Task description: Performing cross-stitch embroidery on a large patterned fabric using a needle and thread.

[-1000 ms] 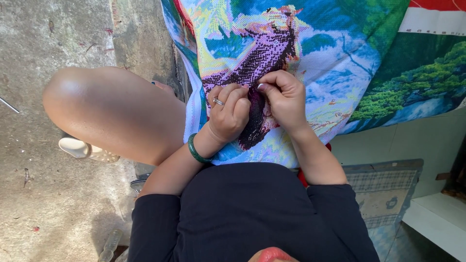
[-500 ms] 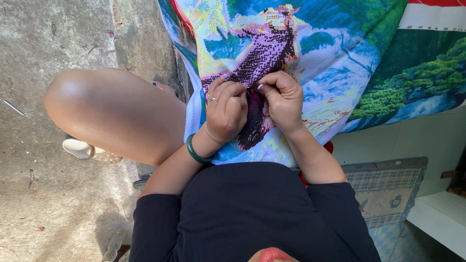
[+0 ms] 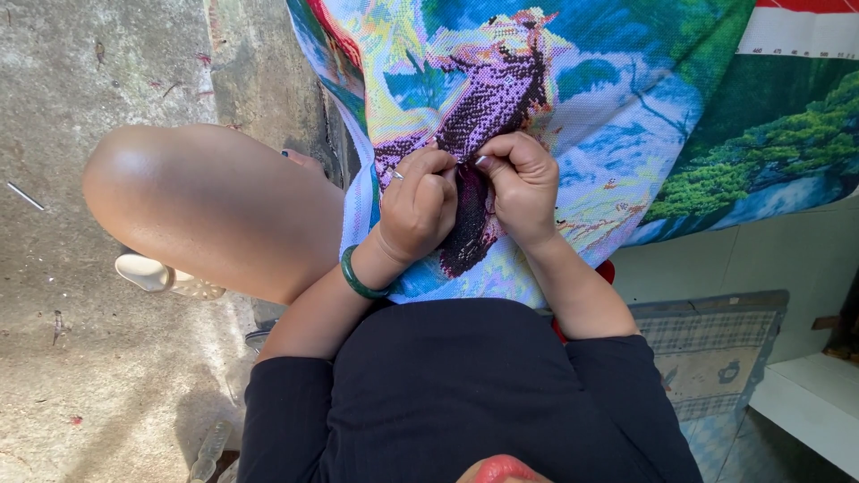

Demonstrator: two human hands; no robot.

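A large cross-stitch cloth [image 3: 591, 98], printed with a purple animal figure, blue water and green trees, drapes over my lap. My left hand [image 3: 416, 210], with a ring and a green bangle at the wrist, pinches the cloth at the dark purple stitched patch [image 3: 470, 215]. My right hand [image 3: 523, 183] is curled beside it, fingertips pressed to the same fold of cloth. The two hands nearly touch at the thumbs. A needle or thread between the fingers is too small to make out.
My bare knee [image 3: 179, 201] juts left over a rough concrete floor [image 3: 80, 376]. A pale sandal [image 3: 148, 273] lies under the knee. A checked mat [image 3: 716, 349] and a white step [image 3: 805, 411] are at the lower right.
Both hands have stayed on the purple patch, the fingers shifting slightly and closing together on the cloth. The view has barely moved.
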